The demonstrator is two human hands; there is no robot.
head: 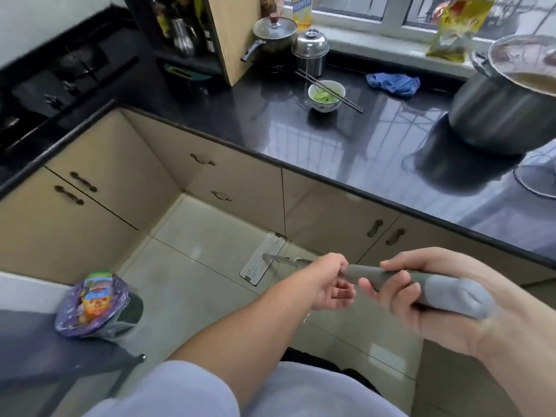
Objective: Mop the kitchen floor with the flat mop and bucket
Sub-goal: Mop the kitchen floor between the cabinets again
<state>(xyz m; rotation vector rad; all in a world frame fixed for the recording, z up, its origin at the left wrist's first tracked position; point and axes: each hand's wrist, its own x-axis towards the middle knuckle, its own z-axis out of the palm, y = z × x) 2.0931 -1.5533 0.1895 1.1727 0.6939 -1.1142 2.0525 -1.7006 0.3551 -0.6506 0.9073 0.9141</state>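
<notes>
The flat mop's grey rectangular head [263,257] lies on the pale tiled floor [192,284], tight against the foot of the beige cabinets [240,182] in the corner. Its metal pole runs up to a grey handle [451,290]. My left hand [328,281] holds the pole where the grey grip begins, fingers curled loosely round it. My right hand [421,293] grips the thick end of the handle nearer my body. No bucket is in view.
An L-shaped black countertop [346,139] carries a bowl with chopsticks [326,96], a blue cloth [392,84], a big steel pot [505,106], a lidded pan [273,33] and a gas hob [54,85]. A dark stool with a purple snack packet [91,305] stands at lower left.
</notes>
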